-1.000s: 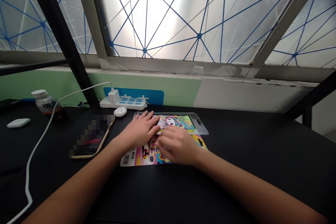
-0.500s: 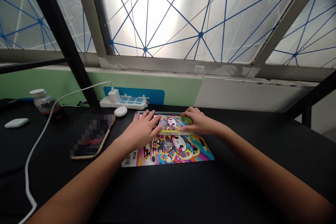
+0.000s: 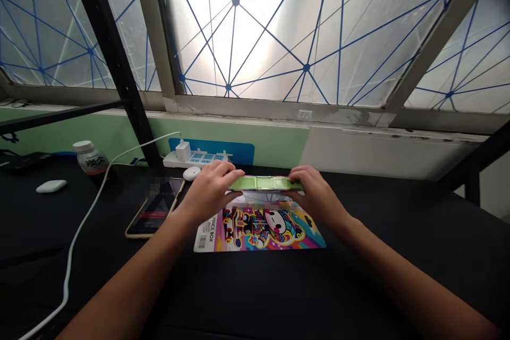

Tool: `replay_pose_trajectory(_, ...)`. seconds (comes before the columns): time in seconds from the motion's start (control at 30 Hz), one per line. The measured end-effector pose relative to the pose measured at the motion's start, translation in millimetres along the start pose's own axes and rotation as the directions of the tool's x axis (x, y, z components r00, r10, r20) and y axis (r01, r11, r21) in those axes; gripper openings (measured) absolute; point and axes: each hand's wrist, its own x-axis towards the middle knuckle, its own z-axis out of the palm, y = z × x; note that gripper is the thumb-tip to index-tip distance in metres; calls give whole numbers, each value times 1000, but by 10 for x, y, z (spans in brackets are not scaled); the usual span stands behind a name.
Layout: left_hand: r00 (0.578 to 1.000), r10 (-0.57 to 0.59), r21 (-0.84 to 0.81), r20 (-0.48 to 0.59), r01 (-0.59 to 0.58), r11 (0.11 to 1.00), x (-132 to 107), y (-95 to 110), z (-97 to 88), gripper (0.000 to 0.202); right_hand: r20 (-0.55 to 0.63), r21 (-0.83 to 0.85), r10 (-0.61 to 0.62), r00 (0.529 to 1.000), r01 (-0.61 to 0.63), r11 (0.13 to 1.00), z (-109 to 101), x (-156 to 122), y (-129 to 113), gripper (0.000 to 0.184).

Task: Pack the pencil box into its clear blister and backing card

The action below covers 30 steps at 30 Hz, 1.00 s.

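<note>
A pencil box (image 3: 265, 183) is gripped at its two ends, with its light green long edge facing me. My left hand (image 3: 215, 186) has its fingers over the left end and the thumb below. At the right end, my right hand (image 3: 314, 188) grips with fingers on top and thumb underneath. Just in front, a colourful printed card (image 3: 263, 228) marked PENCIL BOX lies flat on the black table, showing a cartoon figure. Between box and card is a clear plastic part (image 3: 258, 201); how it joins them I cannot tell.
Left of the card lie a phone (image 3: 153, 212) and a round white object (image 3: 192, 173). A power strip (image 3: 203, 158) with a white plug (image 3: 183, 151) stands against the wall. A white cable (image 3: 93, 212) crosses the left side, near a bottle (image 3: 92, 159) and a white case (image 3: 51, 186).
The pencil box has been tipped up, so its green edge now shows instead of its printed top. Both hands now hold its ends; my left hand was spread on it. The view has shifted slightly.
</note>
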Motion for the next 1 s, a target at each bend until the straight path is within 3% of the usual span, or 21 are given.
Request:
replay_pose_trajectory(0.07,981,78,52,-177,-70,996,-81,211,-153,33,-127,-18,-69,989,68,998,-198,-164,-112,22)
replay_pose_trajectory(0.1,968,97,49,-230,-88,995,-148,326,-212,34,-178,-45,-103,979,96,994,-293,-279,-169,32)
replay_pose_trajectory(0.17,954,123,32,-273,-119,992,-327,538,-267,36,-165,-109,-188,968,171,979,-433,-544,-270,43)
replay_pose_trajectory(0.23,958,114,0,-261,-118,993,-535,700,-228,36,-66,-170,-254,965,240,956,-487,-799,-343,43)
replay_pose_trajectory(0.3,982,82,-51,-172,-92,994,-735,803,-127,37,23,-197,-277,961,276,941,-470,-981,-388,38)
replay_pose_trajectory(0.4,996,-44,-108,-79,36,994,-964,875,20,42,108,-146,-269,957,283,948,-398,-1094,-417,30)
replay_pose_trajectory(0.47,987,-156,-134,-31,150,980,-1050,891,61,45,165,-65,-217,962,230,971,-367,-1104,-419,33)
replay_pose_trajectory(0.53,965,-253,-177,66,261,949,-1085,895,57,54,219,11,-110,970,111,994,-361,-1102,-407,47)
replay_pose_trajectory(0.6,931,-308,-225,196,348,910,-1087,891,30,70,265,84,2,964,-25,996,-370,-1109,-382,61)
replay_pose_trajectory(0.7,882,-346,-289,321,439,851,-1071,875,-10,83,303,194,118,946,-182,964,-384,-1131,-333,64)
replay_pose_trajectory(0.9,832,-443,-385,334,550,741,-1075,861,-23,83,362,251,227,904,-329,910,-503,-977,-265,71)
replay_pose_trajectory(1.0,810,-460,-406,363,583,704,-1074,875,-26,90,460,276,296,837,-452,848,-630,-717,-213,48)
